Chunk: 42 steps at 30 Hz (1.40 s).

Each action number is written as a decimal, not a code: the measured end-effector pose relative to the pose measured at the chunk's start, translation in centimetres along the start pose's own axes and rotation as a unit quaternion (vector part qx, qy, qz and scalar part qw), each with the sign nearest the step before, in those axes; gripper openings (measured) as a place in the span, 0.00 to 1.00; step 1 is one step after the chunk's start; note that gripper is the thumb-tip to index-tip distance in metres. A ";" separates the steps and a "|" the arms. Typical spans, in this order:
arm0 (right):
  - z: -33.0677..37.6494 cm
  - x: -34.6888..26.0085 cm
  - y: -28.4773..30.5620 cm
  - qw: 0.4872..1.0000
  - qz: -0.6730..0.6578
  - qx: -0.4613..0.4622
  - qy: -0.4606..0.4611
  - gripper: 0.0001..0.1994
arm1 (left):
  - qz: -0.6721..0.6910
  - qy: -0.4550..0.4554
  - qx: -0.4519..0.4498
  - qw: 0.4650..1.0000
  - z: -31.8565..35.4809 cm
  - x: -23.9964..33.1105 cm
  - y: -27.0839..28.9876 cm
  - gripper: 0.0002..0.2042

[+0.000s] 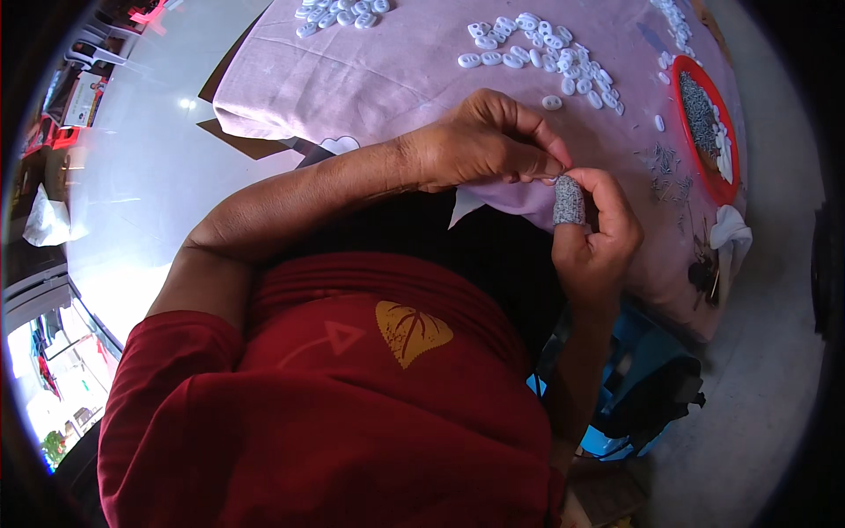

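1. Red shirt (352, 414) fills the lower frame.
2. Left hand (480, 141) and right hand (594, 233), with a grey finger sleeve (569, 201), pinch something tiny at centre; unidentifiable.
3. Probably light, slippery; fingertip grip suits it.
4. White pieces (546, 48) lie on the upper tabletop (396, 70).

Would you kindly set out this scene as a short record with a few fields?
Surface: table under a pale lilac cloth
Left hand: fingertips pinched together, meeting the right hand; anything between them is too small to tell
Right hand: raised at the table edge, a grey knitted finger cover on one finger
Loose parts: white oval pieces scattered on the cloth
Container: red tray with small grey metal parts, at the right
Stray parts: small grey pins lying beside the tray
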State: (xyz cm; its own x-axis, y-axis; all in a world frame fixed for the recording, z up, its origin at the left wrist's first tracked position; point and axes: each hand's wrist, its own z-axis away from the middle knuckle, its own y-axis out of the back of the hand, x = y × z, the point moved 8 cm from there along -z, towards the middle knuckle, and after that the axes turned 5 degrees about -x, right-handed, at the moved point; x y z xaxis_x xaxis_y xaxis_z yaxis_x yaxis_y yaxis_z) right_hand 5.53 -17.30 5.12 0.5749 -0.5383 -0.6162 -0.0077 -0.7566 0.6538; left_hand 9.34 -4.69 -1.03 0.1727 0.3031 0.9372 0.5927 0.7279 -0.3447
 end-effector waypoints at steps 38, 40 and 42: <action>0.7 6.7 -0.6 0.868 -0.379 -0.035 -0.318 0.14 | 0.010 -0.042 0.059 0.997 0.9 0.8 2.4 0.09; 1.3 6.7 -0.8 0.859 -0.397 -0.024 -0.321 0.14 | -0.002 -0.041 0.059 0.997 0.8 0.8 2.1 0.09; 1.2 6.4 -0.7 0.872 -0.391 -0.021 -0.295 0.13 | 0.015 -0.031 0.069 0.997 0.8 0.6 2.1 0.09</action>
State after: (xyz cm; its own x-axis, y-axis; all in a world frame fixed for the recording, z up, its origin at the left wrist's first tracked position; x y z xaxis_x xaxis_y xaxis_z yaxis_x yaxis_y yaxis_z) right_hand 8.19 -20.62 0.17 -0.1302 0.0286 -0.9911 0.2352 -0.9702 -0.0589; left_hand 10.08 -2.49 -1.25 0.1371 0.3601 0.9228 0.4732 0.7946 -0.3803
